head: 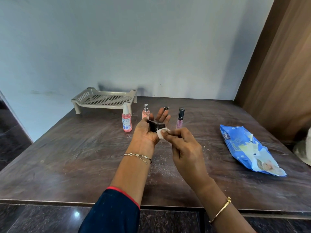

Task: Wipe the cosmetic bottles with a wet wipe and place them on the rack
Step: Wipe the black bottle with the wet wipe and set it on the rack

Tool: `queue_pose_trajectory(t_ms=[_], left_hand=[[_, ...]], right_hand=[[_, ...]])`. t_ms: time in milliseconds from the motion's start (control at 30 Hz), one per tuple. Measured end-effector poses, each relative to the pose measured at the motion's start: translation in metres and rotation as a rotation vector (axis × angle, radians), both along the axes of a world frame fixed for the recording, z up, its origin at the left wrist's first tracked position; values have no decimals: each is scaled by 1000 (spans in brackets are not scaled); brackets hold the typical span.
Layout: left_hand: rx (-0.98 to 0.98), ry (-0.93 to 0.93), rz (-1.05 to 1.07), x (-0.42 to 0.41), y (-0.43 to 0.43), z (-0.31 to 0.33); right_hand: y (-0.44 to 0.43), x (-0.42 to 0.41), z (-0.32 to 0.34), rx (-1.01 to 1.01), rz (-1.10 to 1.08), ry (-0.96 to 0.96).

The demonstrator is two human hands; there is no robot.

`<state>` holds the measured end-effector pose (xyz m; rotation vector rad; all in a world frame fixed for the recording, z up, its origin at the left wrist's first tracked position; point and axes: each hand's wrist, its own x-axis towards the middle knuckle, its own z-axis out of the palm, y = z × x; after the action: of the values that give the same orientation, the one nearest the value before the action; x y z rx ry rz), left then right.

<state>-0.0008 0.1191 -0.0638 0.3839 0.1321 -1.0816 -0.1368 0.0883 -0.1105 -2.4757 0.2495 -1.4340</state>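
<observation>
L hand [148,130] clamps dark bottle [156,126] in palm w/ thumb; R hand [185,148] pinches wet wipe [162,132] on its near end. Rotate bottle btwn strokes; cover all faces.

The rack [104,99] stood at the rear left of the surface [67,157], near the wall. A row ran before it, left to right: spray bottle [126,119], just before the rack's right front leg; small bottle [145,112]; capped container [166,108]; tube [180,117]. Before the row, the held bottle [156,126] lay in the left grip [148,130], its right end touched by the wipe [162,132] in the right grip [183,142]. The wipe pack [249,148] lay well apart to the right.
</observation>
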Motion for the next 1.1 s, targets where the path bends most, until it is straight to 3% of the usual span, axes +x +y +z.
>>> queue_pose_trajectory(t_ms=[67,167,233,333,467,667,833,1000,1100], left_hand=[[1,13,28,0,2,2],[-26,48,52,-5,5,6],[-44,56,53,-4,2,3],[-85,83,19,-2,0,1],[-60,96,-24,-10,6,8],[-30,141,30,-9,2,2],[-6,92,141,-3,-3,-10],[17,37,172,-4,-1,-9],[33,25,137,-6,-1,-9]], right_hand=[[-2,-2,1,102,-6,-38],[-3,0,12,448,-28,-199],[0,4,21,516,-17,-298],[14,13,25,249,33,-197],[17,16,18,-116,-87,-56],[5,11,12,-277,-75,-74],[-5,-1,7,-193,-23,2],[-5,0,23,442,-26,-322],[-5,8,36,315,19,-232]])
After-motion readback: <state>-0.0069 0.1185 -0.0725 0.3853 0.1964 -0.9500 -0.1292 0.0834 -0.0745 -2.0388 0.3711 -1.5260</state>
